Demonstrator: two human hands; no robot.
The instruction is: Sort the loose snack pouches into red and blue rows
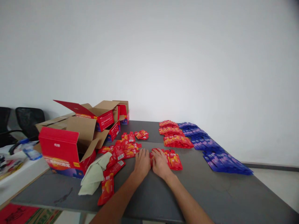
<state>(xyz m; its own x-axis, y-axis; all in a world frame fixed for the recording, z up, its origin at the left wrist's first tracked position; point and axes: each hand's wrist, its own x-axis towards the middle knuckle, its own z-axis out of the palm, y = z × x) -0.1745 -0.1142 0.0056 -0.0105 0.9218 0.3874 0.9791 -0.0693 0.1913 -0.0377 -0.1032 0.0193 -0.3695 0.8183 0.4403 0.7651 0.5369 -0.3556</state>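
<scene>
My right hand (160, 163) rests with curled fingers on the left end of a short row of overlapping red packets (175, 160), which are printed with orange fruit-like shapes. Close beside it, my left hand (142, 162) reaches forward palm down, fingers stretched out by the row's left edge; what lies beneath its fingertips is hidden. To the left of that hand spreads a loose heap of red packets (118, 153). One red packet (106, 189) lies nearer the table's front edge, and a small group of them (141, 134) sits farther back.
Rows of red packets (178, 141) and blue-purple packets (225, 161) lie on the right of the dark table (196, 193). Open red cartons (59, 149) stand at left, beside a pale green cloth (94, 175). Black chairs (30, 119) and a plastic bottle (30, 150) are farther left.
</scene>
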